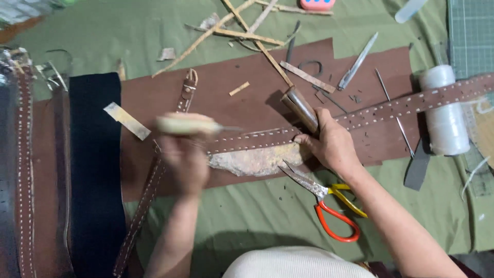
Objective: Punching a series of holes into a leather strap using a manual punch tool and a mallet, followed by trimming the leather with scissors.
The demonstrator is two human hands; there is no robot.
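Note:
My left hand [186, 162] is shut on a pale wooden-handled tool [186, 124], blurred from motion, its metal tip pointing right over a long brown leather strap [360, 116] with rows of punched holes. My right hand [329, 143] presses on that strap and grips a metal punch [301, 108] that leans up to the left. A rough tan slab [257, 160] lies under the strap between my hands. The strap rests on a brown leather sheet [247, 98].
Scissors with red and yellow handles [329, 206] lie near my right wrist. A white thread spool [445, 110], awls [357, 62], wood scraps [247, 33] and another stitched strap [149, 185] lie around. A black cloth [95, 170] and stitched belts [23, 170] are at left.

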